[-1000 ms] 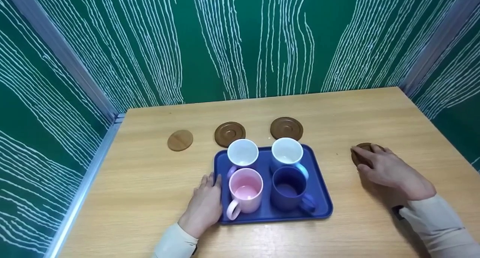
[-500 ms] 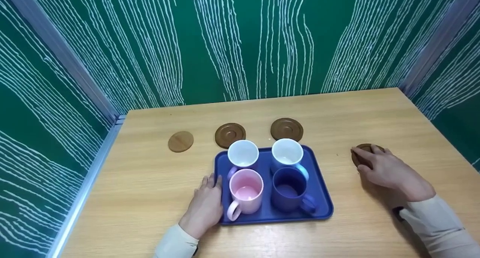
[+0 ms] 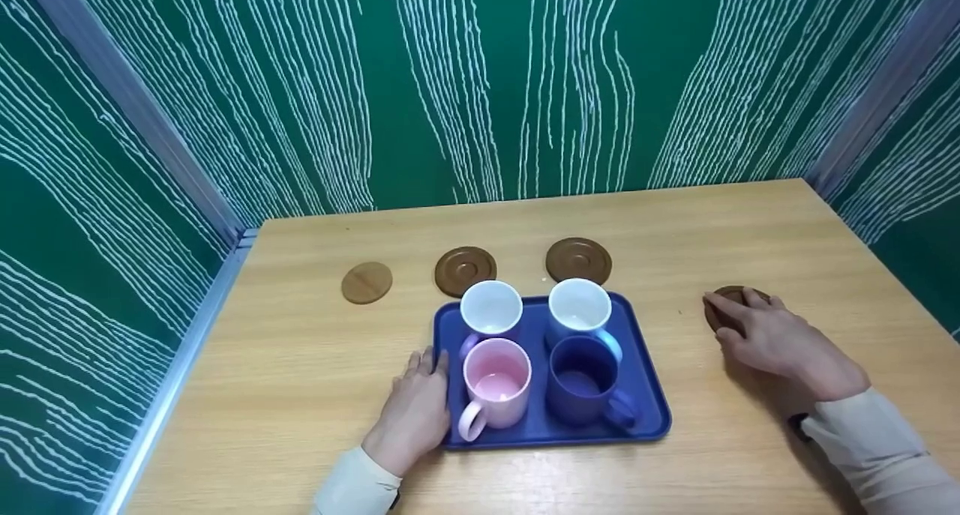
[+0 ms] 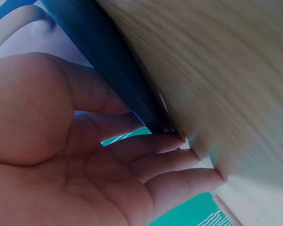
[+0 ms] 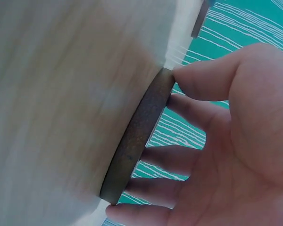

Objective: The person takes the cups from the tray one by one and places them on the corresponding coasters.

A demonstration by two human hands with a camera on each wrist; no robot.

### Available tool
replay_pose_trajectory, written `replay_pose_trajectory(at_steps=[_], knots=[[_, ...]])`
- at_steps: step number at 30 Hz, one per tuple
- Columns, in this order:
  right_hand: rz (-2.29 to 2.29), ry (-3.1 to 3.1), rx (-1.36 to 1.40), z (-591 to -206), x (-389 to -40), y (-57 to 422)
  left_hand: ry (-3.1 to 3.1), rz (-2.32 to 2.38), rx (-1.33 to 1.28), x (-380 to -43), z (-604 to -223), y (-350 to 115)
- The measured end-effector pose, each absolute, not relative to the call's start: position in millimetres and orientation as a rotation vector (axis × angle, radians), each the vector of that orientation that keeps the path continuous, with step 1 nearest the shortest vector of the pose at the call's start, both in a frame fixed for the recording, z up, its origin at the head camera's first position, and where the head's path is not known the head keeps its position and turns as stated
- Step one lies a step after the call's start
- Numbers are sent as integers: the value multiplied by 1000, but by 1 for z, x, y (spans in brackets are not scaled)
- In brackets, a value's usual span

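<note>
In the head view, my left hand [image 3: 415, 410] lies along the left edge of a blue tray [image 3: 551, 434]. The left wrist view shows its thumb and forefinger over the tray's rim, the other fingers straight, tips down on the table. Four mugs stand upright on the tray: a pink one [image 3: 496, 380] and a dark blue one [image 3: 577, 402] in front, two with white insides behind, a purple-handled mug [image 3: 491, 305] and a light-blue-handled mug [image 3: 579, 305]. To the right, my right hand [image 3: 780, 342] rests its fingertips on a round brown coaster [image 5: 137, 136], spanning it, thumb at one edge.
Two brown ringed coasters, the left one [image 3: 459, 267] and the right one [image 3: 577, 256], lie behind the tray. A smaller, lighter wooden disc [image 3: 367, 282] lies further left. Green panels [image 3: 517, 88] with white wavy lines enclose the wooden table [image 3: 300, 365] at the back and sides.
The head view has shifted slightly. Both hands, the tray, the mugs and the coasters keep their places.
</note>
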State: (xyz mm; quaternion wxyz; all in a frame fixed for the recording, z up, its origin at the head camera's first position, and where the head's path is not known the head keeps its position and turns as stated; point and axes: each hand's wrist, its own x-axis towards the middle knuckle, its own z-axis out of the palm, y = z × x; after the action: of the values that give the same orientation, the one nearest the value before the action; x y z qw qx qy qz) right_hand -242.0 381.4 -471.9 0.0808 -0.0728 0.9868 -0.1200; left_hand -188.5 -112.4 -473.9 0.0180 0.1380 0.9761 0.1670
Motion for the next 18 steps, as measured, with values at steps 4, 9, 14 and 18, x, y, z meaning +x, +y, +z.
replay_pose_trajectory(at_steps=[4, 9, 14, 18], knots=[[-340, 2962, -254, -472, -248, 381, 3047, 521, 442, -188, -475, -112], [-337, 2952, -260, -469, -256, 379, 3049, 534, 444, -189, -475, -112], [-355, 2927, -228, -468, -263, 376, 3044, 537, 433, -188, -475, -112], [-355, 2909, -207, -467, -271, 374, 3042, 543, 427, -189, -476, -111]])
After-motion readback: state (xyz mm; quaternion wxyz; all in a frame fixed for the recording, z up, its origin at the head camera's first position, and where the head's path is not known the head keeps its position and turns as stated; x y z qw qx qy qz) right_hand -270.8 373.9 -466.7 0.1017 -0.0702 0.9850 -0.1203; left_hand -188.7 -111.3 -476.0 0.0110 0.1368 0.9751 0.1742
